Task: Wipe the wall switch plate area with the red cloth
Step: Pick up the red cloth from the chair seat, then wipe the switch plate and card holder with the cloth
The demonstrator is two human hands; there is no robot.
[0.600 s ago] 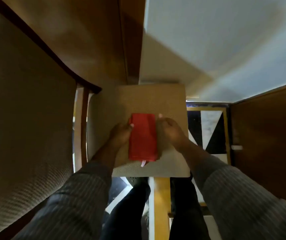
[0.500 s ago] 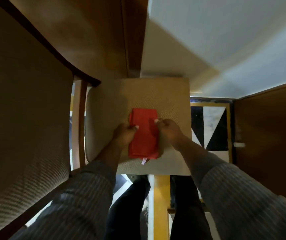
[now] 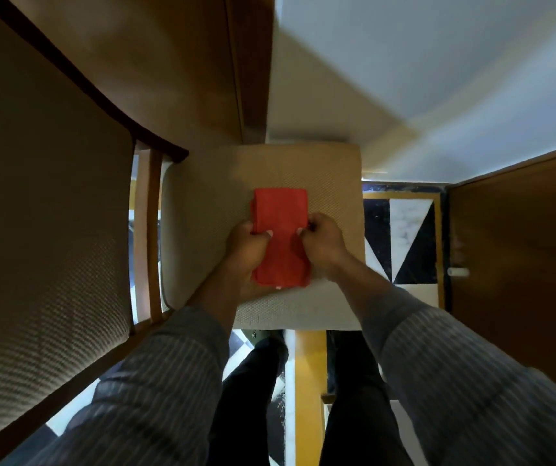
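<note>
We are bent over a beige woven chair seat cushion (image 3: 330, 183), and everything below is placed against it. The folded red rectangular cloth (image 3: 281, 216) lies flat near the cushion's middle, long side running from the near edge toward the far edge. Our left hand (image 3: 248, 250) sits on the cloth's left edge, fingers curled shut over the fabric with the thumb pressing on top. Our right hand (image 3: 323, 242) mirrors it on the right edge, fingertips tucked under and pinching the fold closed. Both grips are closed on the cloth; neither is spread flat.

We judge that we hold it at both sides so the fold keeps its shape as it comes off the cushion, giving a firm pad for wiping instead of a loose rag. The cloth rests on the cushion because it is a handy flat surface for folding.

The white wall (image 3: 438, 79) rises beyond the cushion's far edge, yet no switch plate shows in view, so the wiping itself is not yet begun.
</note>
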